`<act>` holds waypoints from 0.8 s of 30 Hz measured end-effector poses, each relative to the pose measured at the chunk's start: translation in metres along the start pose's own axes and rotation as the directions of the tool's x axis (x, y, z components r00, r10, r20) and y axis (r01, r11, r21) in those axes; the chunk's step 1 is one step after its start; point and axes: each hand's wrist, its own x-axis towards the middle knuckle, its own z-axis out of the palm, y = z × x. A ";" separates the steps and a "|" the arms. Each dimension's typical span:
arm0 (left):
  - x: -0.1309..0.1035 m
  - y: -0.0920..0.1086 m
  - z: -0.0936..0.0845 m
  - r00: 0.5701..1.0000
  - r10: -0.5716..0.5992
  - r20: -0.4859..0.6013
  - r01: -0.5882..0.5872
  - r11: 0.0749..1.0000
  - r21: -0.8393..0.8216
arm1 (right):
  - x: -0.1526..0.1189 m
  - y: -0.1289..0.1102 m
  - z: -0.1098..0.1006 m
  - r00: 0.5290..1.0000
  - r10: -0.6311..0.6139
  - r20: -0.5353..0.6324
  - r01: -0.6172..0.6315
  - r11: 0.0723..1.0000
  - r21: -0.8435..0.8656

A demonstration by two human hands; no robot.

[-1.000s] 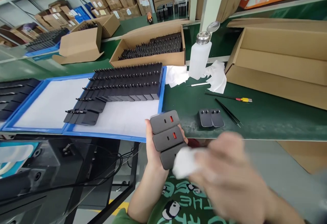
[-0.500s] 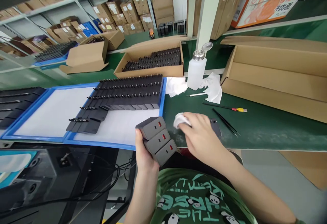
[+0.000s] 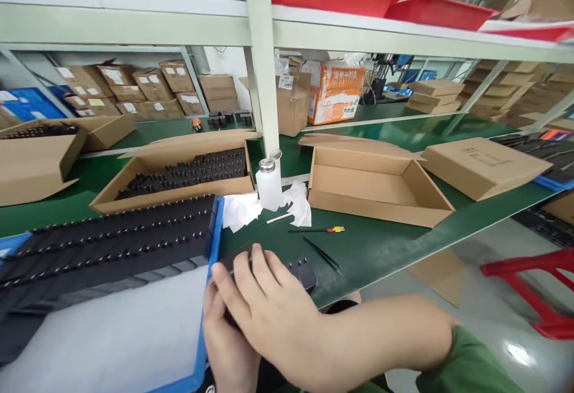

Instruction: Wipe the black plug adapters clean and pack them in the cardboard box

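My left hand (image 3: 231, 345) is low, beside the tray's right edge, wrapped round a stack of dark grey plug chargers (image 3: 240, 254). Only a strip of the stack shows past the fingers. Over its top lies my right hand (image 3: 275, 315), with fingers bent across the chargers; the white wipe is hidden from sight. Just right of the knuckles, a single dark charger (image 3: 304, 273) rests on the bench with its pins up. Black tweezers (image 3: 321, 254) and a cable with a yellow-and-red end (image 3: 318, 229) lie beyond it.
A blue-rimmed tray (image 3: 214, 225) with rows of chargers stands left. Behind are a carton of chargers (image 3: 179, 192), a white pump bottle (image 3: 269, 188), crumpled wipes (image 3: 240, 209) and an open carton (image 3: 372, 207). A shelf post (image 3: 263, 82) rises at the back.
My right hand has come left onto the chargers, covering them. The chargers' port faces and the wipe no longer show. The view has swung right and up.
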 end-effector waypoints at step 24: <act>0.048 0.012 0.114 0.432 -0.098 0.896 -0.809 0.397 0.434 | -0.014 0.350 0.158 0.553 0.512 0.657 -0.817 0.487 0.308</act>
